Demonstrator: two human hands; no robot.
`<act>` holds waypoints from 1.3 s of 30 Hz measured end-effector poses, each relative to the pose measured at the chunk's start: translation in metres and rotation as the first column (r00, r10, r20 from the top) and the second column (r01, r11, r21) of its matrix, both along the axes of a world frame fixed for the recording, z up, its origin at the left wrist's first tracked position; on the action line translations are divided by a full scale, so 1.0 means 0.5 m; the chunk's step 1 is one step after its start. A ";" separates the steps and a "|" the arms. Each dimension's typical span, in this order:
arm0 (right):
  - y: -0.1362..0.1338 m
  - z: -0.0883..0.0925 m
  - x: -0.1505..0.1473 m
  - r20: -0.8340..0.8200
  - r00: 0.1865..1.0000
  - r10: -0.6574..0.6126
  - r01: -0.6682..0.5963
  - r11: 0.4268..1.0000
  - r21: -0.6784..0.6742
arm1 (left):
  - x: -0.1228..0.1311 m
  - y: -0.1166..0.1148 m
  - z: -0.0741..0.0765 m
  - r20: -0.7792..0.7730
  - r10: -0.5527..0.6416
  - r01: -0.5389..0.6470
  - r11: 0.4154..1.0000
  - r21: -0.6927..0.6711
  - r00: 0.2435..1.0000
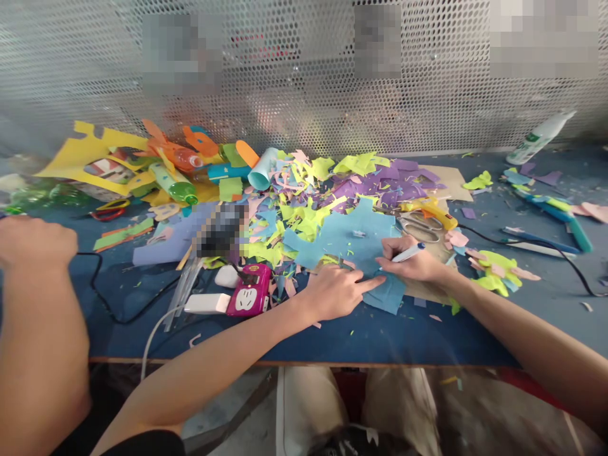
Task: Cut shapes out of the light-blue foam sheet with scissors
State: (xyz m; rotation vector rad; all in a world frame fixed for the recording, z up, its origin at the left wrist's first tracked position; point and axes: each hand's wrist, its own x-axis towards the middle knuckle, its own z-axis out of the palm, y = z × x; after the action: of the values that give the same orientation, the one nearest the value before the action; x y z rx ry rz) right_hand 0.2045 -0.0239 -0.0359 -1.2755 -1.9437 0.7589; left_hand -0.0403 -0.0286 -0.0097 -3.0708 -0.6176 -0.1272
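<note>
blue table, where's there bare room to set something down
Mostly bare: on the table, the strip between the left hand and the front edge; the patch front-right of the yellow-green scraps, beside the right forearm. Crowded: behind the blue paper, with heaped scraps, and back left, with bottles.

- Blue desk [304, 345], strewn with paper scraps [304, 218]
- Mid-desk, light-blue paper [339, 231] amid the scraps
- To the left, red-and-yellow scissors [110, 210], a black cable [105, 307]
- Nearer the front edge, a magenta power adapter [247, 296]
- Far right, a white bottle [534, 142]
</note>
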 end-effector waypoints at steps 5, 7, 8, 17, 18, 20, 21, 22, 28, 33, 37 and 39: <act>-0.001 0.001 -0.002 0.040 0.998 0.043 -0.045 0.998 0.034 | 0.003 0.000 0.000 -0.001 0.003 -0.003 1.000 -0.003 1.000; -0.002 0.002 -0.003 0.044 0.998 0.048 -0.050 0.998 0.045 | 0.003 0.000 -0.001 0.003 0.005 -0.005 1.000 0.000 1.000; -0.001 0.002 -0.002 0.044 0.998 0.046 -0.049 0.998 0.047 | 0.003 0.001 0.000 0.005 0.004 -0.004 1.000 0.001 1.000; 0.001 -0.001 0.002 0.050 0.999 -0.018 0.016 0.999 0.043 | 0.005 0.002 0.002 0.001 0.003 -0.003 1.000 -0.009 1.000; 0.000 0.001 0.004 0.039 0.999 -0.030 0.028 0.999 0.041 | 0.005 0.001 0.002 0.002 0.005 -0.005 1.000 -0.011 1.000; -0.005 0.006 0.009 -0.012 0.998 -0.058 0.059 0.997 0.041 | 0.005 0.000 0.003 0.010 0.013 -0.013 1.000 -0.016 1.000; -0.009 0.009 0.013 -0.051 0.996 -0.078 0.081 0.996 0.045 | 0.005 0.000 0.004 0.014 0.017 -0.017 1.000 -0.019 1.000; -0.014 0.012 0.018 -0.089 0.991 -0.099 0.103 0.993 0.050 | 0.004 -0.001 0.005 0.018 0.021 -0.021 1.000 -0.023 1.000; -0.045 0.013 0.043 -0.090 0.993 -0.083 0.083 0.997 -0.001 | -0.006 -0.002 0.016 0.129 0.012 -0.014 1.000 0.016 0.992; -0.048 0.008 0.032 -0.014 0.991 -0.130 0.130 0.991 0.026 | -0.004 -0.010 0.016 0.120 -0.160 0.159 0.987 0.017 0.980; -0.039 0.009 0.022 0.049 0.995 -0.091 0.088 0.994 0.067 | 0.003 -0.012 0.009 0.047 -0.166 0.166 0.986 -0.004 0.985; -0.037 0.007 0.021 0.063 0.995 -0.080 0.076 0.995 0.067 | 0.006 -0.012 0.007 0.030 -0.153 0.153 0.988 0.007 0.988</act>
State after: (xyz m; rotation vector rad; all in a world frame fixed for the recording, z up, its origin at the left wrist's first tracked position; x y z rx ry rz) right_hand 0.2150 -0.0426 -0.0322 -1.3441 -1.9422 0.6182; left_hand -0.0374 -0.0344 -0.0061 -3.1146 -0.3803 -0.1758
